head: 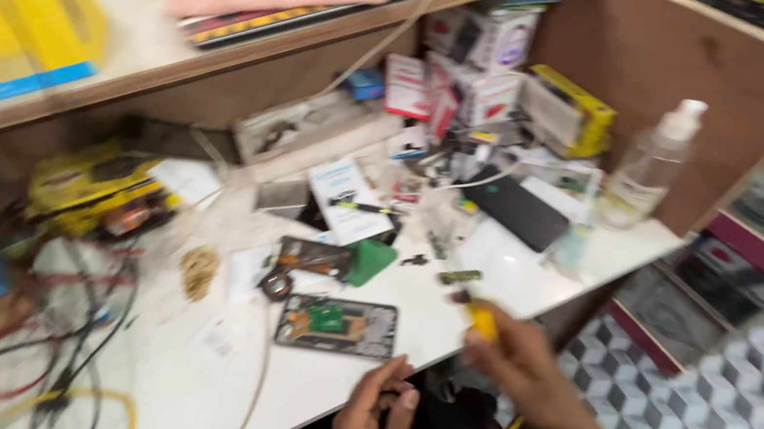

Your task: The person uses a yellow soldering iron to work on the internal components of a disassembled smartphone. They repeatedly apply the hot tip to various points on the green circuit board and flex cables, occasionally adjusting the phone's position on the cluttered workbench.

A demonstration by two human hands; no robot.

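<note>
A yellow-handled tool [483, 322] is gripped in the right hand [528, 372], its fingers clenched around the handle. The left hand [375, 420] is seen at the near edge of the white table [182, 385], fingers curled; whether anything is pinched between them cannot be told through the blur. An opened phone [337, 325], green board exposed, lies flat just beyond the left fingers and to the left of the tool. A green pad [371, 262] is noted further beyond, a clear pump bottle [646, 166] well apart past the right fingers.
</note>
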